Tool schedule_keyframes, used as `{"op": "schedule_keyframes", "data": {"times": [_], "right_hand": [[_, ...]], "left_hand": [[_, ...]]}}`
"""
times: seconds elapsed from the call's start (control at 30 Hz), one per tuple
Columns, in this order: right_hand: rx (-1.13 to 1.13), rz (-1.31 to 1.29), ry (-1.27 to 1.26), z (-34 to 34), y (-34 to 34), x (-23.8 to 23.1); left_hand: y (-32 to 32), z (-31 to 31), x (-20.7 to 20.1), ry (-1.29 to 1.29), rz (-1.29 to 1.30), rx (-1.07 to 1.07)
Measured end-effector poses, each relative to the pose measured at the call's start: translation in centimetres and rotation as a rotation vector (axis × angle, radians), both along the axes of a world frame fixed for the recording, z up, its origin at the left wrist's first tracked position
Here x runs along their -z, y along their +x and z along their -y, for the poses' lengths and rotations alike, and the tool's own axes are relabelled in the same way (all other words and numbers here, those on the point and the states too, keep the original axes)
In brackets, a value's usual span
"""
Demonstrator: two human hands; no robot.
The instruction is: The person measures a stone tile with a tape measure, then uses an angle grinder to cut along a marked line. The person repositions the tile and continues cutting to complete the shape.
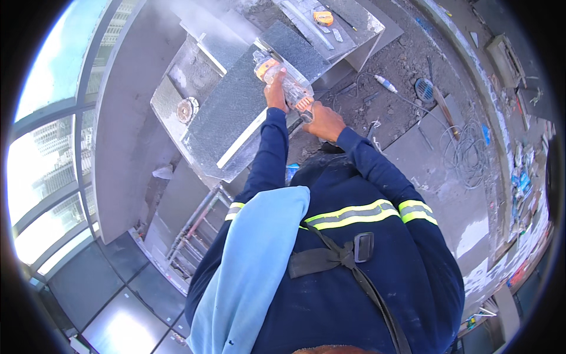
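Both my hands are closed around a dusty orange and grey angle grinder (298, 97). My left hand (275, 93) grips its front part near the head, and my right hand (325, 122) wraps the rear end. The grinder's head is over a dark grey stone slab (227, 109), close to its far right part; its disc cannot be made out. Pale dust (227, 29) hangs beyond the grinder. A white strip (242, 139) runs along the slab's near edge. On the slab's left lies a round, dust-covered disc (187, 110).
An orange tape measure (322, 17) and a metal straightedge (308, 25) lie on another slab at the back. To the right are a cable connector (385, 83), a wooden-handled tool (446, 112) and coiled cable (469, 154). A metal frame (197, 221) stands left of me, windows beyond.
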State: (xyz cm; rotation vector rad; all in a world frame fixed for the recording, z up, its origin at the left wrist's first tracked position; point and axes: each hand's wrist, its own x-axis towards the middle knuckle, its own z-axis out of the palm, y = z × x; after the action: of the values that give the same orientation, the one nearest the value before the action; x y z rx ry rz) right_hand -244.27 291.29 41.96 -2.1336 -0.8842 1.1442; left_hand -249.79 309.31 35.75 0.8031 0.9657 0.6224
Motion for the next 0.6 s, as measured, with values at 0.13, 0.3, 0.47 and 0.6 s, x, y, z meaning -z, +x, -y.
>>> {"op": "schedule_keyframes", "data": {"times": [0.13,0.3,0.47,0.6], "right_hand": [[0.003,-0.008,0.006,2.0,-0.4,-0.4],[0.009,0.006,0.010,2.4,-0.6,-0.2],[-0.014,0.022,0.064,1.3,-0.1,0.2],[-0.015,0.008,0.098,0.5,0.1,0.6]], "left_hand": [[-0.4,2.1,-0.5,0.020,0.014,-0.008],[-0.5,2.5,-1.1,0.020,0.011,0.018],[0.0,1.2,-1.0,0.021,-0.018,0.006],[0.2,0.2,-0.9,0.017,-0.046,0.021]]}}
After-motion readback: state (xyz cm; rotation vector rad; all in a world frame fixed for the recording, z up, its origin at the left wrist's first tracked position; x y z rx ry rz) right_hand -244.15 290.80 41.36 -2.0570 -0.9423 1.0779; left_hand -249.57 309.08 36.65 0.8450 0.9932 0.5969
